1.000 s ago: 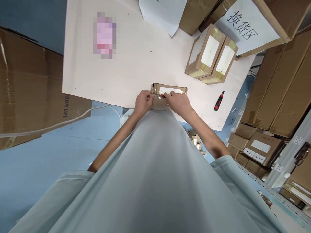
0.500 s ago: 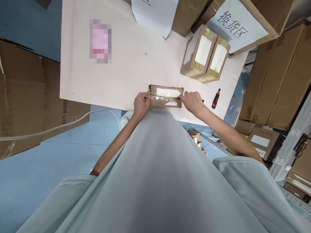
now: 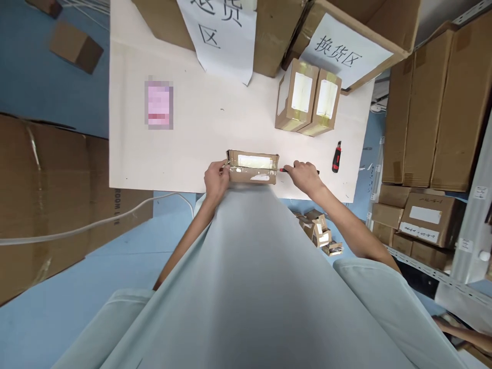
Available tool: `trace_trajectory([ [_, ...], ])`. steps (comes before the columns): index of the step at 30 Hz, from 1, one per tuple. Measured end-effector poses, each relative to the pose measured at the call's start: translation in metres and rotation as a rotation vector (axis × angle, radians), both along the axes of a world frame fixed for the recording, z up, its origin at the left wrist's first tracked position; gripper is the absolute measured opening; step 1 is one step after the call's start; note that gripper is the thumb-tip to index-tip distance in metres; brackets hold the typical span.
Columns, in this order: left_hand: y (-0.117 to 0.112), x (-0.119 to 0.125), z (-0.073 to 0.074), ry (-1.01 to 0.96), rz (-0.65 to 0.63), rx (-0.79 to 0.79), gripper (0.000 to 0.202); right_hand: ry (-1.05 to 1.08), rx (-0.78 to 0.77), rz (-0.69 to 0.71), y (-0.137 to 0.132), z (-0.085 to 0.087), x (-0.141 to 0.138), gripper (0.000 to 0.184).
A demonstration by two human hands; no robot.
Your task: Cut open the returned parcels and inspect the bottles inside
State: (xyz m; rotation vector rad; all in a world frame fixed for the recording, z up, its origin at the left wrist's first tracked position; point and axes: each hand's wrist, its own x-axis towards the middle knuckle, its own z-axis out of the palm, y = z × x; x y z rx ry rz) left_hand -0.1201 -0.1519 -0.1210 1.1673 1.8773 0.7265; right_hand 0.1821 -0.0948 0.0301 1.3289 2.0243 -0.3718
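Observation:
A small brown cardboard box [image 3: 252, 175] lies at the table's front edge, close to my body. Clear tape runs along its middle seam, and a white label sits on the far flap. My left hand [image 3: 217, 179] grips the box's left end, fingers closed on the corner. To the right of the box, my right hand [image 3: 304, 177] is closed around a slim red-and-black cutter [image 3: 283, 170]; its red end points at the box, a small gap apart, and its blade cannot be made out. A red-and-black utility knife [image 3: 336, 157] lies farther right on the table.
Two taped boxes [image 3: 298, 100] stand at the table's back right, before a larger open carton [image 3: 369, 61] with a paper sign. Another sign [image 3: 223, 38] hangs at the back. A blurred pink item [image 3: 159, 105] lies left. Shelved cartons [image 3: 426, 113] are at right; another person's arm [image 3: 467, 335] shows lower right.
My right hand has drawn away from the box's right end, and the cutter's red end now shows beside it. My left hand stays on the box. The view has shifted.

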Motion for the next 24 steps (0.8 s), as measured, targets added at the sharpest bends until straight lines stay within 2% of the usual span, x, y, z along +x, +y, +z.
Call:
trace_trajectory([
  [3, -0.002, -0.015, 0.003, 0.035, 0.055, -0.014, 0.041, -0.060, 0.018, -0.038, 0.001, 0.005, 0.002, 0.045],
  [6, -0.002, -0.027, 0.006, 0.051, 0.095, -0.031, 0.042, -0.071, 0.002, -0.049, 0.004, 0.002, 0.012, 0.046],
  [9, -0.003, -0.034, 0.008, 0.035, 0.107, -0.038, 0.042, 0.035, 0.022, -0.127, 0.001, -0.002, 0.016, 0.046],
  [12, -0.005, -0.037, 0.009, 0.041, 0.124, -0.023, 0.043, 0.201, 0.044, -0.172, -0.008, -0.004, 0.008, 0.046],
  [15, -0.006, -0.040, 0.007, 0.056, 0.120, -0.002, 0.042, 0.243, 0.025, -0.119, -0.014, -0.004, -0.008, 0.044],
  [24, -0.007, -0.038, 0.004, 0.124, 0.061, 0.012, 0.045, 0.047, -0.005, 0.025, 0.000, 0.003, -0.054, 0.048],
])
